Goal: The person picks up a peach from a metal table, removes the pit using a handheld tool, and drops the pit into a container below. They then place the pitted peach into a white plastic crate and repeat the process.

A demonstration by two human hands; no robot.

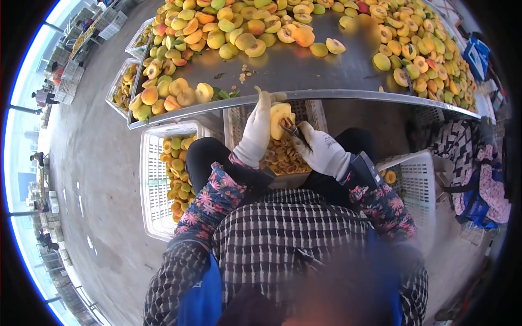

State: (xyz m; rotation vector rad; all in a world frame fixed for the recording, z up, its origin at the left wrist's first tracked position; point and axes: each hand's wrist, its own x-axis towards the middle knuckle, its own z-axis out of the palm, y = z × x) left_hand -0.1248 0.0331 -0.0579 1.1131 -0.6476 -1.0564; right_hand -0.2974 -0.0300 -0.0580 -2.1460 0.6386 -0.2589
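Note:
In a white glove, my left hand [258, 129] is closed around a yellow peach half [279, 116], its cut face turned toward the right. My right hand [322, 149], also gloved, grips a small dark metal pitting tool [291, 129]. The tool's tip is at the brown centre of the peach half. Both hands are just in front of the metal table's edge. Below them, between my knees, a crate [230, 122] holds many brownish pits and scraps [284, 158]. The tool's exact tip shape is hidden by the fruit.
A metal table [326, 73] with a raised rim carries heaps of halved peaches [239, 30]. White crates stand left [155, 201] and right [418, 187] of my legs; the left one contains peach halves [176, 174]. A person in patterned clothes [462, 152] is at the right.

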